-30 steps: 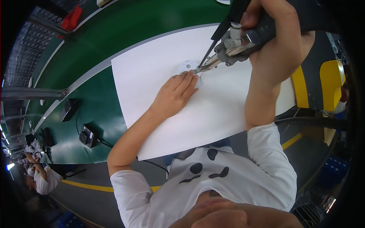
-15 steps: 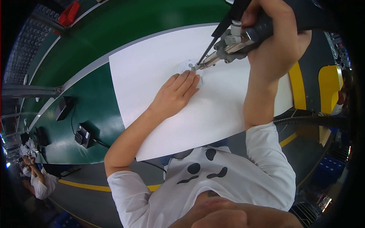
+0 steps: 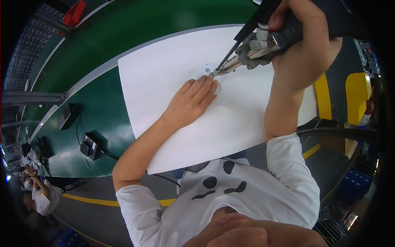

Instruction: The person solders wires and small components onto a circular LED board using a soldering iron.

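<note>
Tool point(image 3: 258, 52), held in the right hand point(image 3: 306, 51), points at the pale disc point(image 3: 202, 70) lying on the white sheet point(image 3: 164, 78) partly under the left hand point(image 3: 189, 103), whose grip I cannot tell, apparently an alignment step, the next move needing steadiness.

Yeah, this is a factory floor or a workshop for sure, no way it's somebody's house. I'm looking at a long green workbench point(image 3: 110, 125) with black boxes point(image 3: 90, 147) wired up on it, plus a chunky metal tool point(image 3: 247, 57) above it. There's a yellow line point(image 3: 94, 200) painted on the grey floor point(image 3: 105, 216), blue crates point(image 3: 354, 183) off to the side, a red bin point(image 3: 74, 13), and another person point(image 3: 46, 199) over by the bench's far end.
</note>
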Motion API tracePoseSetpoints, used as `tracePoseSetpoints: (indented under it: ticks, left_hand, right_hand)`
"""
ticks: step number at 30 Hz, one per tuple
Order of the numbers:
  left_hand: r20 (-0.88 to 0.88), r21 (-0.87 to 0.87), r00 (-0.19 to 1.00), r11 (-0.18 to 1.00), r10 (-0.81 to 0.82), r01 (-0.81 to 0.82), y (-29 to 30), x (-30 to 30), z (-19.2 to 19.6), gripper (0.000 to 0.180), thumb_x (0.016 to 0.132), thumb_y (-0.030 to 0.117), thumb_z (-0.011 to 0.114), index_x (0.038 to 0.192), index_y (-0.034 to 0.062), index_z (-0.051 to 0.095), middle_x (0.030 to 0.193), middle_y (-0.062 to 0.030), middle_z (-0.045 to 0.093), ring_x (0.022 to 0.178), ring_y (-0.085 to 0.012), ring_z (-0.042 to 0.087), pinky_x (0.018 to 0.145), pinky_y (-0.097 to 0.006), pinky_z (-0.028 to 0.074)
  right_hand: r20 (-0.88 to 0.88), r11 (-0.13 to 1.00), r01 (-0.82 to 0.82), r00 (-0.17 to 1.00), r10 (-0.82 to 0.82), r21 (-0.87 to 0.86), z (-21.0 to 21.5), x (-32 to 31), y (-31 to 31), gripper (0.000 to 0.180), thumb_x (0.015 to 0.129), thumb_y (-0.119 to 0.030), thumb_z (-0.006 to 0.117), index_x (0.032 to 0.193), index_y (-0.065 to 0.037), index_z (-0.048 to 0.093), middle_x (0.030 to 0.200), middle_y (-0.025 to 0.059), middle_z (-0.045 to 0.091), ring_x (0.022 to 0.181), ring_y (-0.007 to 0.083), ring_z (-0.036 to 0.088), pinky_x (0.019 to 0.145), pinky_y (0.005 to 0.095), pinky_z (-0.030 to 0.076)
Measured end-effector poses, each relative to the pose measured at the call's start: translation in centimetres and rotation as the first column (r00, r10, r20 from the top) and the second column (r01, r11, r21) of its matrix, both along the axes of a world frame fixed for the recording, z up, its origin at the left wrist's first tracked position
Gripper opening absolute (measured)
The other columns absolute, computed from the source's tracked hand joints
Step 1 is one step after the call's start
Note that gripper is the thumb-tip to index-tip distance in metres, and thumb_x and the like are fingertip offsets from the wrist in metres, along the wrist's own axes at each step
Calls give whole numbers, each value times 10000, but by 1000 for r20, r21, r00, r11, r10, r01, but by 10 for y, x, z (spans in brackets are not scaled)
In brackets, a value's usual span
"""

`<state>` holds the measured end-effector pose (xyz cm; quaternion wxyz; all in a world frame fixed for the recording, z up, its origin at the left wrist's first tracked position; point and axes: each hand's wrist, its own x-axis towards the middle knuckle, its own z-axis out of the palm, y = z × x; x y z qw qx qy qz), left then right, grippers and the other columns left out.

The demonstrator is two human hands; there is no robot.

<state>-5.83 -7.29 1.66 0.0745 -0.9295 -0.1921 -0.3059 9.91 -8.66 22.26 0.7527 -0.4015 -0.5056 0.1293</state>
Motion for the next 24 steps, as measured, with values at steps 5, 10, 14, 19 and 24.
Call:
tracePoseSetpoints:
  ticks: [5, 10, 14, 19, 24]
  left_hand:
    - [40, -16, 999, 1000, -13, 13, 0, 0, 1, 440, 812, 112, 805, 1205, -32, 671, 1250, -155, 650, 1081, -273, 651, 838, -358, 536]
    - [39, -14, 999, 1000, -7, 8, 1, 0, 0, 440, 815, 116, 807, 1207, -32, 671, 1250, -150, 652, 1082, -265, 650, 835, -355, 536]
    - [38, 13, 999, 1000, -14, 14, -1, 3, 2, 438, 823, 124, 802, 1211, -30, 669, 1248, -143, 653, 1090, -260, 647, 837, -356, 532]
    - [-7, 16, 1000, 1000, 18, -18, -4, -4, -1, 453, 836, 129, 789, 1240, -27, 656, 1274, -130, 652, 1105, -260, 637, 842, -360, 525]
    - [11, -50, 1000, 999, -17, 18, -1, -2, 1, 466, 820, 113, 798, 1246, -13, 657, 1317, -127, 651, 1131, -272, 645, 865, -369, 541]
  right_hand:
    - [66, 994, -71, 996, 65, 89, 0, 6, 9, 184, 909, -132, 611, 972, 40, 589, 579, 52, 562, 431, 110, 504, 431, 228, 421]
    - [0, 999, 21, 1000, -21, -50, 0, -3, 4, 179, 911, -142, 620, 954, 29, 587, 576, 48, 560, 424, 103, 493, 426, 226, 411]
    - [48, 1000, -24, 999, 23, 10, -1, 1, 5, 183, 907, -150, 652, 954, 19, 597, 584, 42, 563, 429, 94, 508, 419, 219, 412]
    - [79, 995, 20, 996, -27, 95, -3, 2, 7, 176, 912, -145, 633, 947, 26, 614, 607, 41, 572, 441, 91, 514, 429, 216, 408]
    - [134, 974, 157, 975, -180, 165, -1, 18, 2, 208, 930, -153, 583, 953, 48, 632, 618, 41, 573, 454, 92, 512, 446, 214, 399]
